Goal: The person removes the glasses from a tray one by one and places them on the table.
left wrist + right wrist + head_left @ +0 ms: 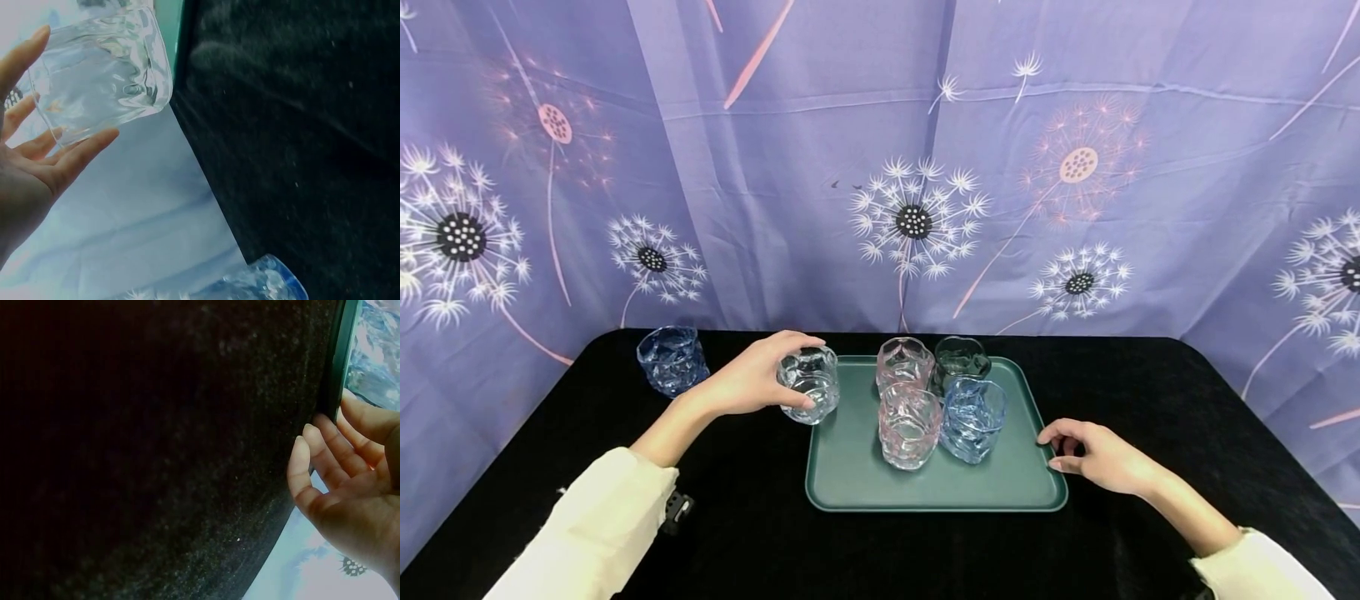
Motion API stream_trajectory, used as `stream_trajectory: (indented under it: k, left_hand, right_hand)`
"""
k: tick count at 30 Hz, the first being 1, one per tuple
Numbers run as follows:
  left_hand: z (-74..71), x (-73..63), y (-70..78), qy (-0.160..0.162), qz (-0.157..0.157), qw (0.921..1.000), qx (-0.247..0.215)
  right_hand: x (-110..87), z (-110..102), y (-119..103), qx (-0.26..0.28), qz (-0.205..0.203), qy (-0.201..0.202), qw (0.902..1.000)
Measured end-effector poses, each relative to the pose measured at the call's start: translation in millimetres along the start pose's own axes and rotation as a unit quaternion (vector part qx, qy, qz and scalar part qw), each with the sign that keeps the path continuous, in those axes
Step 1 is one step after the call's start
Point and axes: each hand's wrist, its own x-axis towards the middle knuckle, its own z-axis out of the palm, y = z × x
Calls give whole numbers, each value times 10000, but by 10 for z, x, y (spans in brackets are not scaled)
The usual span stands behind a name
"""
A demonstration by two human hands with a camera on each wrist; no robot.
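Note:
My left hand (758,377) grips a clear glass (820,385), thumb on one side and fingers on the other. It is held upright at the left edge of a green tray (850,487), and the left wrist view shows the glass (103,78) close up. On the tray stand two pinkish glasses (910,429), a light blue glass (973,425) and a dark grey-green glass (962,358). My right hand (1093,454) is at the tray's right edge. In the right wrist view its thumb and fingertips pinch the tray's rim (344,350).
A dark blue glass (672,362) stands on the black-covered table (737,533) at the far left, behind my left forearm. A purple curtain (820,167) with dandelion prints hangs right behind the table's back edge.

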Motion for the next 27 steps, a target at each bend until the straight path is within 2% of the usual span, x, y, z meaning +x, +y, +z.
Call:
stream_trajectory:
  k: [10,17,25,27]
  left_hand:
    - [-168,-65,-187,-22,-788,9969,73]
    - [-271,-105,-399,116,-980,9950,127]
    - [-357,-153,-582,207,-1508,9883,59]
    - [-377,-154,-612,253,-1560,9874,70]
  right_hand:
    - [2,-10,-14,-16,17,-35,10000]
    - [-2,-12,-10,-6,-32,-11,10000]
    - [-3,-4,1,-39,-96,23,9999]
    - [-3,-1,2,-44,-117,27,9999]
